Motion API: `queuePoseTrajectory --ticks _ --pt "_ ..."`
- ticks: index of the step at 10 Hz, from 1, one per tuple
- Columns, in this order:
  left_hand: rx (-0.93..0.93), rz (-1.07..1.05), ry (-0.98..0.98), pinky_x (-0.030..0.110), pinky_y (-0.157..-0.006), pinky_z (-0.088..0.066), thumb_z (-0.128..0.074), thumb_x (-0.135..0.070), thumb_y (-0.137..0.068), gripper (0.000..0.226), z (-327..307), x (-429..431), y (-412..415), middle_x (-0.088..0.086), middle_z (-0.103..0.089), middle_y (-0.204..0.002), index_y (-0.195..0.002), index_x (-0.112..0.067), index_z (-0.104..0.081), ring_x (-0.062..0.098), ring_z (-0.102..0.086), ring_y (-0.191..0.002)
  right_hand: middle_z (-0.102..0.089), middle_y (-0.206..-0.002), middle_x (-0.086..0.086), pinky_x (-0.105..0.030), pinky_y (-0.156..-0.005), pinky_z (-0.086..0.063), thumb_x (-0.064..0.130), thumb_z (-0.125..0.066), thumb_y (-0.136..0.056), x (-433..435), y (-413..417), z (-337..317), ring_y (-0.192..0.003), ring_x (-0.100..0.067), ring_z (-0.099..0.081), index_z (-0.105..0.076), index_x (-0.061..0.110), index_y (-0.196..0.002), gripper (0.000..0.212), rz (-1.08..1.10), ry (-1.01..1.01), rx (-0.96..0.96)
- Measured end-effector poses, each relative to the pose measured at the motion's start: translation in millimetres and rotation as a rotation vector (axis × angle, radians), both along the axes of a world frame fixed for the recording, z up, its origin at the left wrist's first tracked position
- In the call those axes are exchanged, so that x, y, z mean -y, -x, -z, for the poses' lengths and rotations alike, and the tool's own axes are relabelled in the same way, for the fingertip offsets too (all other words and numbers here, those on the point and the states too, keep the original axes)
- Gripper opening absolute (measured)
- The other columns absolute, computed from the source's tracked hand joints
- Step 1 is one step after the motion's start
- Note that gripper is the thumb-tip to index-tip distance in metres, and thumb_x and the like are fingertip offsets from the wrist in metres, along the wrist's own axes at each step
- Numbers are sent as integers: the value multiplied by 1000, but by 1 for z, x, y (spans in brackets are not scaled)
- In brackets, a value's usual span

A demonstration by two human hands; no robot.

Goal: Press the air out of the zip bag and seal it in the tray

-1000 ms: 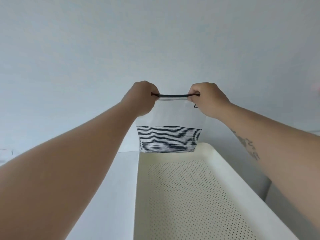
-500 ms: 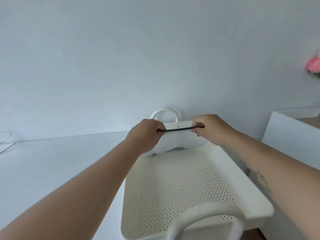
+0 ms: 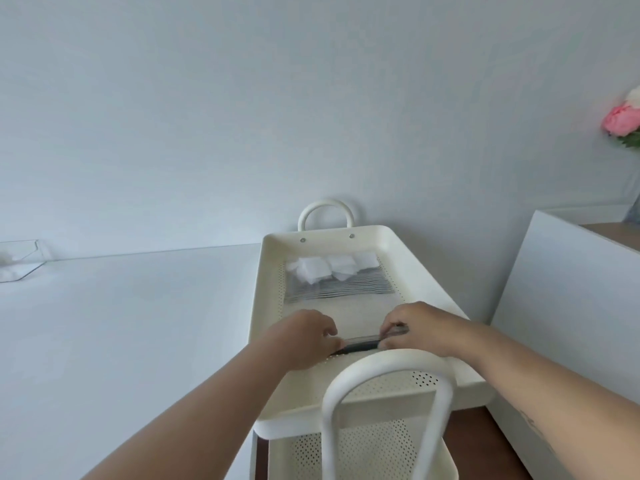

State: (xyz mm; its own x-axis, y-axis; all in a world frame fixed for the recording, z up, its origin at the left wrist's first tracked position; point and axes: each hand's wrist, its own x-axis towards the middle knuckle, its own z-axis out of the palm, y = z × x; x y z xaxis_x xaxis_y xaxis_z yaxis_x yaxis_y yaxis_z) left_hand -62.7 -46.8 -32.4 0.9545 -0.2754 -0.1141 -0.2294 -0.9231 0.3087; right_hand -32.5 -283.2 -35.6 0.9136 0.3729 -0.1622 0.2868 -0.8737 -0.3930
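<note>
1. I see the zip bag [image 3: 341,296] lying flat on the perforated floor of the cream tray [image 3: 429,271], its length running from the far end toward me.
2. Its far part carries black and white stripes, and some white folded pieces [image 3: 327,268] sit inside it near the tray's far wall.
3. The near edge of the bag is the dark zip strip [image 3: 360,345], which lies across the tray between my two hands.
4. My left hand [image 3: 304,336] has its fingers closed together on the left end of the strip, pinching it.
5. My right hand [image 3: 420,327] is pinched onto the right end of the strip in the same way, fingertips pressed down at the bag's corner.
6. A white loop handle [image 3: 325,211] stands upright at the tray's far wall; a second loop handle [image 3: 388,386] rises at the near end, close to the camera and partly covering my view.
7. The tray sits beside a white table [image 3: 138,323] on its left and a white cabinet [image 3: 571,289] on its right.
8. A pink flower [image 3: 620,119] shows at the right edge, and a clear plastic holder [image 3: 24,261] rests far left on the table.
</note>
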Motion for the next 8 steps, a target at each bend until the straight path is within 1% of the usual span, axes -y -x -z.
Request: queuePoseTrajectory --ticks 1,2,3,4,5,6,7,8 --pt "79 2 -53 42 -106 -40 -51 -46 -95 48 5 3 -7 -4 -49 -142 -138 -26 -51 21 -40 -131 -56 -128 10 -31 -99 -42 42 -58 -89 -2 -8 5 -119 -13 -53 -63 31 -118 32 5 -20 96" --pt "28 -18 -114 46 -112 -33 -45 -47 -97 56 11 6 -12 -2 -36 -155 -147 -23 -38 25 -30 -141 -32 -155 4 -32 -113 -27 37 -52 -93 -8 -16 16 -142 -15 -29 -41 28 -143 52 16 18 147" --pt "-29 -11 -173 47 -111 -28 -38 -50 -98 57 21 8 -15 1 -31 -158 -147 -21 -35 28 -26 -143 -14 -163 -6 -31 -117 -11 42 -46 -96 -14 -22 27 -149 -17 -9 -25 24 -151 62 -11 105 71" --pt "-29 13 -230 47 -114 -24 -32 -50 -100 58 26 8 -16 1 -22 -162 -149 -20 -32 29 -22 -144 -7 -164 -8 -34 -118 -6 44 -37 -99 -15 -26 36 -150 -23 -3 -18 20 -153 62 -47 201 19" --pt "-23 33 -275 48 -117 -19 -26 -50 -101 61 30 7 -16 3 -12 -165 -153 -20 -22 29 -15 -147 6 -164 -9 -42 -120 -2 43 -28 -101 -17 -30 45 -150 -28 5 -6 20 -154 62 -53 309 -9" --pt "-55 37 -275 49 -118 -17 -26 -50 -101 62 31 9 -15 4 -9 -166 -154 -19 -19 30 -13 -148 9 -164 -8 -44 -120 -2 43 -26 -101 -17 -27 45 -150 -28 8 -3 21 -154 61 -43 324 -36" --pt "-56 31 -192 47 -117 -19 -35 -48 -100 60 17 5 -15 3 -18 -164 -153 -20 -26 28 -16 -148 5 -164 -7 -41 -119 -1 45 -33 -100 -15 -18 33 -150 -25 7 -8 22 -154 64 -20 211 -44" --pt "56 -5 41 39 -116 -22 -39 -42 -102 54 -10 -3 -11 3 -32 -160 -151 -19 -33 23 -25 -147 -8 -164 -6 -38 -120 -5 42 -43 -99 -15 -5 0 -150 -19 -2 -19 19 -153 63 30 -72 43"
